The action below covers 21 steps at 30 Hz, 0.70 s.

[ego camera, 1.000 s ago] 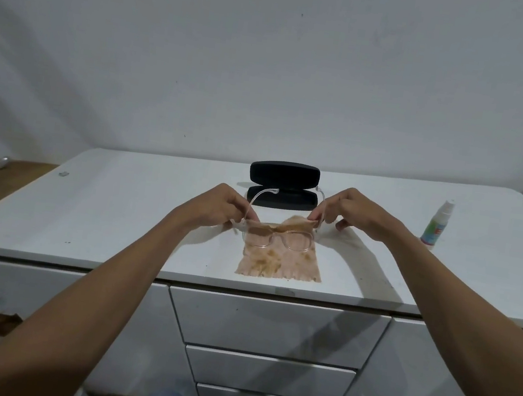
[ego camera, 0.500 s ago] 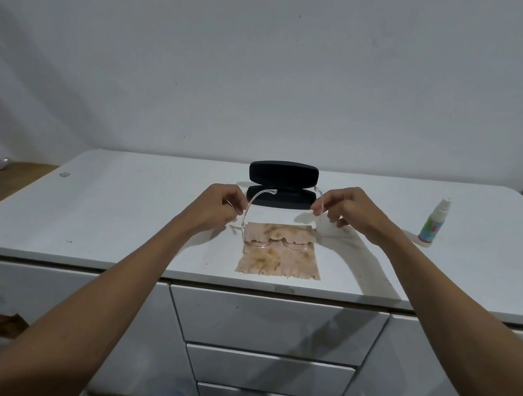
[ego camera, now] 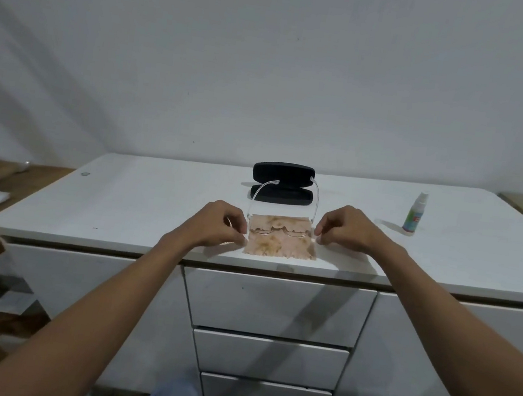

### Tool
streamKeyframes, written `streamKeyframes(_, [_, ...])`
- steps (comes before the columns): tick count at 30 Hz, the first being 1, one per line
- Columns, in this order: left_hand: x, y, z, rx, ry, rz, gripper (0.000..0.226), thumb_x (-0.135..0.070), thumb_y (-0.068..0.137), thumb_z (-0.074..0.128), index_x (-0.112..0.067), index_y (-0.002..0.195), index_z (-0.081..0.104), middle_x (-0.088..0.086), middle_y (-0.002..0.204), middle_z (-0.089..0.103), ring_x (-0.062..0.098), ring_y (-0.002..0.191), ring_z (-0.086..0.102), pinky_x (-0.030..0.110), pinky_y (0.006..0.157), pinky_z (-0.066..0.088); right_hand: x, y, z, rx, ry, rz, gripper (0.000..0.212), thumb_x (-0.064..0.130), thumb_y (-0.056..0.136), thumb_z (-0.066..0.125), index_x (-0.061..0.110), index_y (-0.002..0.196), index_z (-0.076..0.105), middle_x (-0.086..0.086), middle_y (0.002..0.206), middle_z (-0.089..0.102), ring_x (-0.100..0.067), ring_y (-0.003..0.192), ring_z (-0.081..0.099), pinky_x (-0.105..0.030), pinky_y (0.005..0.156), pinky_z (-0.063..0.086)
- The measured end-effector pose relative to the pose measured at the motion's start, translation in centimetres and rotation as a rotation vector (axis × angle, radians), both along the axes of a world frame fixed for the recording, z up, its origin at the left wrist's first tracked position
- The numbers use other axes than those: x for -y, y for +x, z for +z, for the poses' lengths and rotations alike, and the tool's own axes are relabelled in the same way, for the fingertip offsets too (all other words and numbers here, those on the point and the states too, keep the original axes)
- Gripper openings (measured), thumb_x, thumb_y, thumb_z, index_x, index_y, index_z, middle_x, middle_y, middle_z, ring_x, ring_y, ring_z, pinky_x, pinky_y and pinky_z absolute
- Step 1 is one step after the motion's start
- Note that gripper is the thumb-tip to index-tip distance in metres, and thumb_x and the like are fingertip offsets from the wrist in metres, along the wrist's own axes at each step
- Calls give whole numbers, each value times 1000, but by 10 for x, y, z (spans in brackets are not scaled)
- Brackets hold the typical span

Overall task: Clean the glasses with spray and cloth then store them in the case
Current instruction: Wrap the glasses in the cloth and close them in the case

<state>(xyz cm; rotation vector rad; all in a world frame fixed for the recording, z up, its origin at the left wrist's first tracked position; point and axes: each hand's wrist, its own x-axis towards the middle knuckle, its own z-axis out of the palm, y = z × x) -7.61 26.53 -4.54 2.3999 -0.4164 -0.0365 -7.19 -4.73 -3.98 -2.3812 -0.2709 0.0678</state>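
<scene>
A: Where are the glasses (ego camera: 280,225) rn?

B: Front edge down on the cloth (ego camera: 281,238), lenses facing the person, temples open and sticking up and back toward the case (ego camera: 282,183). Temple tips show in front of the black case.

A: Hands?

B: Left hand (ego camera: 216,225) pinches the frame's left corner near the hinge, right hand (ego camera: 342,230) the right corner. Both fingers closed on the frame ends, as far as I can tell; contact pts are small and partly hidden.

A: How will they handle?

B: My guess: v. light, clear thin plastic frame, temples slender and springy. Fragile at the hinges, lenses smudge easily. Best hold is where the hands are now, at the frame corners, not on the lenses or mid-temple.

A: Cloth?

B: Soft, limp, patterned, flat near the front edge of the white counter (ego camera: 140,201). Would slide if dragged, so lift the glasses, don't push.

A: Case, spray?

B: Case is open, lid up, just behind the cloth. Spray bottle (ego camera: 415,213) stands upright well to the right, untouched by either hand.

A: Next?

B: Prob. one hand must let go to fetch the spray; the other needs a firm corner hold so the frame doesn't tip.
</scene>
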Motion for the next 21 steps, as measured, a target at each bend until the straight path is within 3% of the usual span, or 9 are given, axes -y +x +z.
streamKeyframes(4, [10, -13, 2, -1, 69, -44, 20, -22, 70, 88, -30, 88, 82, -4, 95, 73, 12, 80, 58, 24, 69, 48, -15, -14, 1, -61, -76, 98, 24, 20, 68, 90, 31, 89, 84, 11, 82, 73, -3, 73, 60, -23, 72, 45])
streamKeyframes(8, [11, -21, 4, 23, 89, -59, 18, -27, 73, 89, -29, 91, 83, -4, 103, 68, 5, 84, 56, 20, 69, 43, -17, -20, 2, -57, -110, 95, 22, 18, 72, 91, 36, 80, 81, 17, 92, 77, 1, 74, 60, -21, 74, 47])
streamKeyframes(12, [10, -23, 2, 66, 98, -65, 11, -27, 77, 88, -25, 86, 83, -6, 99, 67, 3, 82, 56, 22, 70, 42, -18, -22, 0, 8, -133, 56, 16, 17, 78, 89, 22, 93, 85, 13, 87, 75, 0, 76, 61, -14, 69, 43])
streamKeyframes(16, [12, -21, -5, 111, 117, -47, 4, -24, 82, 83, -26, 84, 80, -6, 96, 67, 10, 82, 58, 26, 74, 45, -20, -19, 3, 63, -184, 52, 12, 15, 84, 84, 18, 96, 84, 11, 84, 72, -1, 81, 64, -9, 68, 40])
streamKeyframes(21, [15, -13, -10, 164, -89, 59, 3, -18, 84, 80, -19, 81, 79, -8, 84, 73, 12, 76, 63, 23, 70, 48, -23, -14, 1, 176, -46, -51, 6, 13, 86, 82, 17, 90, 83, 7, 76, 73, -3, 71, 63, -11, 62, 41])
